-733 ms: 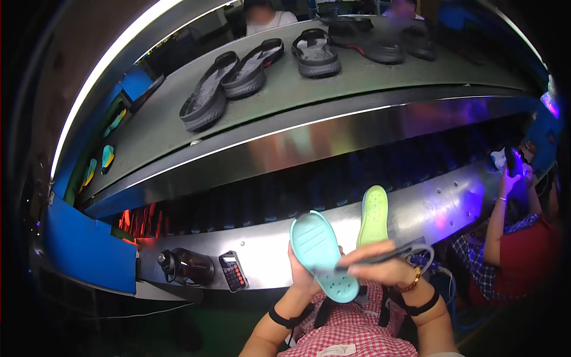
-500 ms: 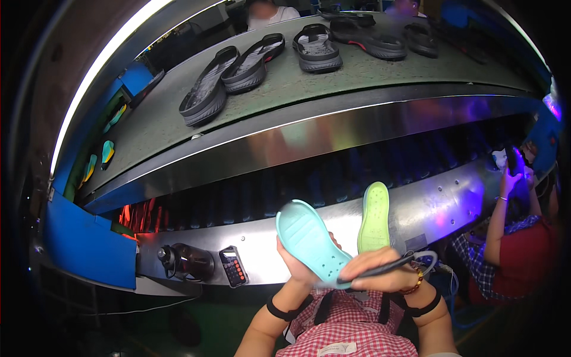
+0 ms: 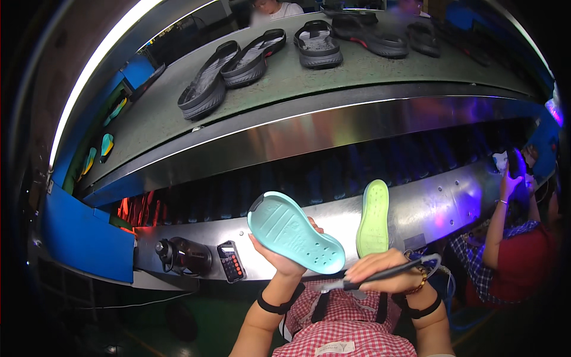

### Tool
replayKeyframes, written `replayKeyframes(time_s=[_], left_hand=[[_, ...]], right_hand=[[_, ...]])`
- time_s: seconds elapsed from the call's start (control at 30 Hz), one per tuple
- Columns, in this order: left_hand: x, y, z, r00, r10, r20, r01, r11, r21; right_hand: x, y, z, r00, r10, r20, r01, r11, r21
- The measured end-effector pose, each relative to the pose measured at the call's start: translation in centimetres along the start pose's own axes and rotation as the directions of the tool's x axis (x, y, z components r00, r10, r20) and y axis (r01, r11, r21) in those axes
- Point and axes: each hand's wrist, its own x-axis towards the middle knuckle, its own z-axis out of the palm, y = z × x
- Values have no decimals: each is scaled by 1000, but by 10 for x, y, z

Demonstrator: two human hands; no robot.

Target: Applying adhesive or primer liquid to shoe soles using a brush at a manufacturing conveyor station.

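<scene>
Left hand point(image 3: 279, 257): grip closed under teal shoe sole point(image 3: 295, 231), held tilted. Right hand point(image 3: 383, 275): grip closed on pen-like tool point(image 3: 380, 275). Risk: the tilted sole may slip under tool pressure.

Five dark sandals point(image 3: 205, 89) ride the upper conveyor belt point(image 3: 148, 128), two lying together at its left, one alone in the middle and two more toward the far right, where any others blur out. Below, two loose soles: one teal sole point(image 3: 295, 232) and one lime-green sole point(image 3: 373, 219). One thin pen-like tool point(image 3: 380, 275). One small calculator point(image 3: 231, 260) and one black canister point(image 3: 185, 256) sit on the steel ledge point(image 3: 440, 205). Three small teal pieces point(image 3: 107, 144) line the left rail.
</scene>
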Motion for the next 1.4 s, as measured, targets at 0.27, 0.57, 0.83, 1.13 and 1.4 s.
replayKeyframes(time_s=[0.27, 0.57, 0.83, 1.13, 1.4], left_hand=[[-2, 7, 8, 990, -120, 71, 120, 993, 11], [-23, 5, -9, 920, -392, -3, 389, 912, 128], [-9, 29, -7, 631, -775, -21, 749, 603, 276], [5, 53, 12, 453, -890, -57, 736, 337, 587], [-1, 77, -8, 550, -832, -74, 720, 428, 546]], right_hand=[[-5, 19, 3, 978, 175, -115, -145, 962, 231], [-1, 1, 9, 977, 215, -6, -213, 972, 98], [15, -21, -8, 948, 109, 300, -84, 992, -94], [23, -34, -27, 927, 14, 376, 48, 987, -154], [0, -17, -14, 992, 105, 73, -90, 978, -189]])
